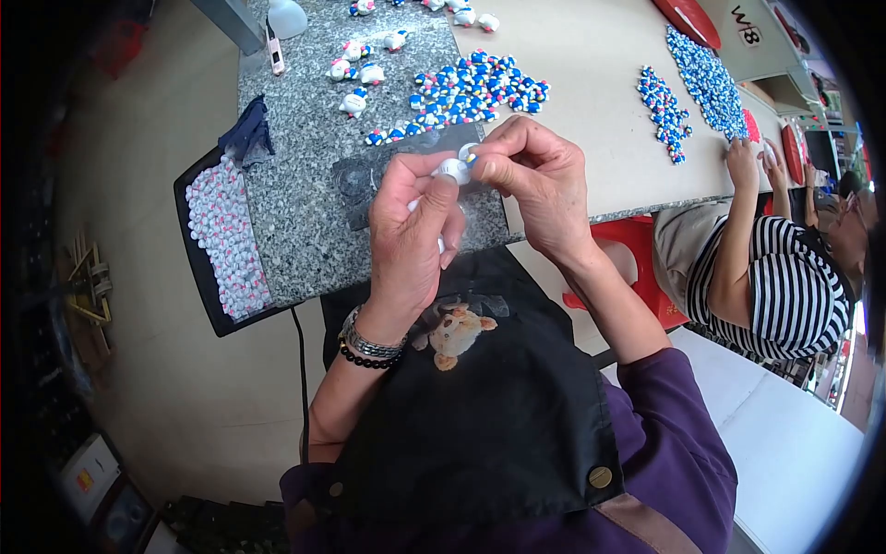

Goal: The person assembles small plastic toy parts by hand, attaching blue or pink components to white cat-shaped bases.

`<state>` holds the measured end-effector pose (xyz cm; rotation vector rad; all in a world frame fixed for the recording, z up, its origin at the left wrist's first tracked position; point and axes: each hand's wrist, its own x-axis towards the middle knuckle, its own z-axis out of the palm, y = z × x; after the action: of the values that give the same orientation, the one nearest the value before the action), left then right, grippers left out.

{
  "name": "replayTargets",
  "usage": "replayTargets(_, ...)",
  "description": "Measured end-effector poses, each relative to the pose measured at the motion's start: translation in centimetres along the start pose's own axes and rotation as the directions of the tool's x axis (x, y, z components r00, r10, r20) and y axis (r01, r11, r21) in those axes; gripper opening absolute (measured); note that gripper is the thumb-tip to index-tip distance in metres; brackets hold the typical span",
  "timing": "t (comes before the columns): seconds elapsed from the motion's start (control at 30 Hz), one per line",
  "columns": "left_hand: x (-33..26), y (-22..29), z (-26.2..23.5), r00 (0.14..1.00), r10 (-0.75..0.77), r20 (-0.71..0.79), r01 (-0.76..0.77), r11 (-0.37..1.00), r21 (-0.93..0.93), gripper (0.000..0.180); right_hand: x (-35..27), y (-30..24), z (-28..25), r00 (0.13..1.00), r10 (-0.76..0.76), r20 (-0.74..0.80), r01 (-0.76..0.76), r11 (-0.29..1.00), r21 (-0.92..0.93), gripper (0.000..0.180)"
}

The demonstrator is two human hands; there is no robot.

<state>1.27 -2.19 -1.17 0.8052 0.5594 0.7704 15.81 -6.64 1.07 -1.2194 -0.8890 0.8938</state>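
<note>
Above the table's front edge, my left hand (408,235) grips a small white figurine part (450,170) between thumb and fingers. More white bits show between its lower fingers, too hidden to name. My right hand (544,180) pinches a tiny blue, white and yellow piece (472,158) right against the white part; the fingertips cover most of it. Below both hands a dark translucent sheet (355,189) lies on the grey granite tabletop (305,222). Just beyond it spreads a pile of small blue, white and pink pieces (480,88).
At the left edge a black tray (226,319) holds many small white-and-pink parts, with a dark cloth (249,134) beside it. Several figurines (353,102) stand farther back. To the right are more blue pieces (664,111) and a co-worker in a striped top (798,286) on a red stool (646,268).
</note>
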Motion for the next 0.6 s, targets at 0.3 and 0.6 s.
replayTargets(0.3, 0.2, 0.3, -0.5, 0.993, 0.121, 0.005, -0.119, 0.970, 0.211, 0.021, -0.2, 0.8, 0.9, 0.992, -0.116, 0.046, 0.116, 0.993, 0.003, 0.014)
replayTargets(0.6, 4.3, 4.4, -3.7, 0.980, 0.187, -0.073, -0.123, 0.846, 0.519, 0.019, 4.2, -1.2, -1.7, 0.990, -0.112, 0.087, 0.132, 0.951, -0.279, 0.028)
